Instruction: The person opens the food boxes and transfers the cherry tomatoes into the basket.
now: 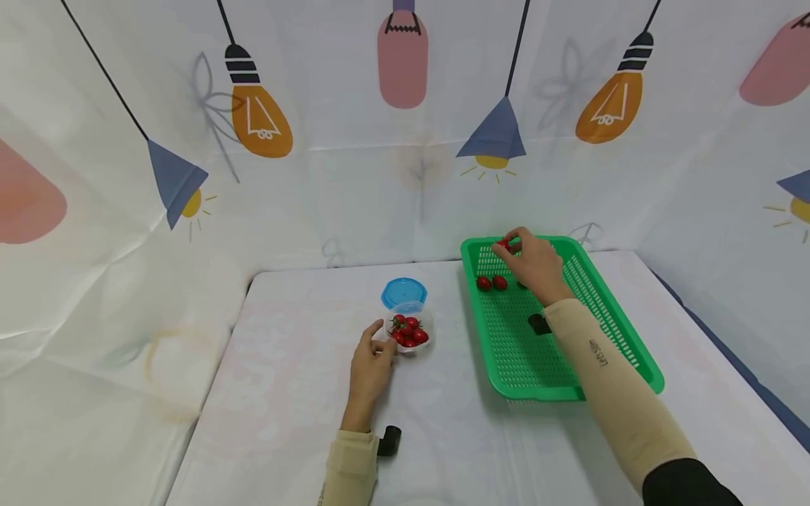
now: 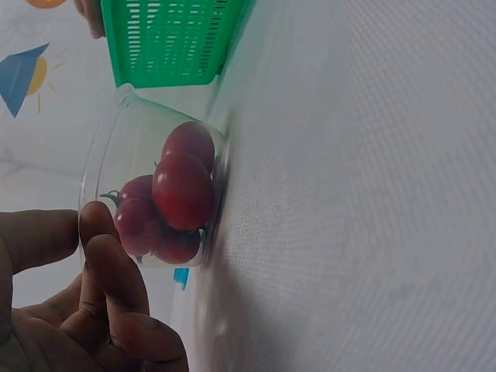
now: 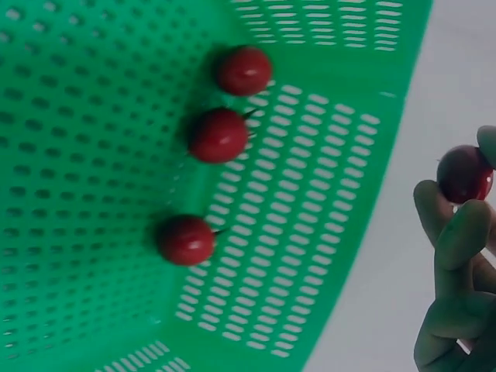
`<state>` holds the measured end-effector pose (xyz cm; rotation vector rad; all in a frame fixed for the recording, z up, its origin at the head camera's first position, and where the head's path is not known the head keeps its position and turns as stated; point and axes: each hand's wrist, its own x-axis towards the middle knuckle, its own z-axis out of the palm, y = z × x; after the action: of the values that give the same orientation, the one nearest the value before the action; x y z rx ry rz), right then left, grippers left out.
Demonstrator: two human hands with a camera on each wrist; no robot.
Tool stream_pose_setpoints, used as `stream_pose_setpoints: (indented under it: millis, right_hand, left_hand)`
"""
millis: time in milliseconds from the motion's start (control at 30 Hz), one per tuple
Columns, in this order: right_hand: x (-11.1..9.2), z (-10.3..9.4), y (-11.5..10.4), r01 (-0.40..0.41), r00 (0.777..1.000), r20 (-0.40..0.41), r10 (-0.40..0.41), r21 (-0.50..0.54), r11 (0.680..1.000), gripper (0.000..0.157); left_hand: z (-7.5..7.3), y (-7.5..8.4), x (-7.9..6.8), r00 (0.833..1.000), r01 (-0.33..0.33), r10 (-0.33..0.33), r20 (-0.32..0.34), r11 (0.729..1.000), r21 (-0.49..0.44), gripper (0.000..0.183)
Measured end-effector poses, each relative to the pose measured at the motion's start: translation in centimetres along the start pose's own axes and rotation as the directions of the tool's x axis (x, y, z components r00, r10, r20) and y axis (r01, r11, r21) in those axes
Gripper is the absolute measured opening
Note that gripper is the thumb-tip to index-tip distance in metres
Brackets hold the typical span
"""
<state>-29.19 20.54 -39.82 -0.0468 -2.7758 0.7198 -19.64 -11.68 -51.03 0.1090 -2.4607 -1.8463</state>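
Observation:
My left hand [image 1: 370,369] pinches the near-left rim of a small clear plastic tub [image 2: 116,147], which stands upright on the table. Several red cherry tomatoes [image 1: 408,332], some with green stems, lie inside it. Over the far left part of the green basket [image 1: 525,369], my right hand [image 1: 538,268] holds a single cherry tomato [image 3: 465,173] between thumb and fingertips. Three more tomatoes [image 3: 219,135] rest on the basket's floor along one slotted wall; in the head view, my right hand mostly hides one of them.
Just behind the tub lies a blue lid [image 1: 403,292]. The basket stands to the right of the tub on a white-covered table [image 1: 291,393]. A white cloth printed with lamps [image 1: 354,190] hangs behind the table. Small black devices [image 1: 390,440] sit at both wrists.

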Motion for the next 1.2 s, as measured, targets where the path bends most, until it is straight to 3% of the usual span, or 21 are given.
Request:
stream_pose_setpoints:
  millis: [267, 533, 933, 1200]
  right_hand:
    - [0.6, 1.1, 2.2, 0.006, 0.998, 0.068, -0.006, 0.002, 1.000, 0.048]
    - [0.9, 2.4, 4.4, 0.017, 0.992, 0.130, -0.002, -0.116, 0.993, 0.042]
    - [1.1, 3.0, 5.1, 0.004, 0.983, 0.181, 0.027, -0.168, 0.986, 0.032]
    - [1.0, 3.4, 5.1, -0.015, 0.982, 0.184, 0.049, -0.183, 0.983, 0.035]
  left_hand:
    - [0.0, -0.1, 0.0, 1.000, -0.005, 0.005, 0.002, 1.000, -0.014, 0.048]
    - [0.0, -0.4, 0.1, 1.000, 0.004, -0.004, 0.011, 1.000, -0.011, 0.048]
    - [-0.1, -0.2, 0.1, 1.000, 0.005, -0.005, 0.007, 1.000, -0.012, 0.048]
    - [0.0, -0.2, 0.1, 1.000, -0.005, 0.005, 0.000, 1.000, -0.010, 0.048]
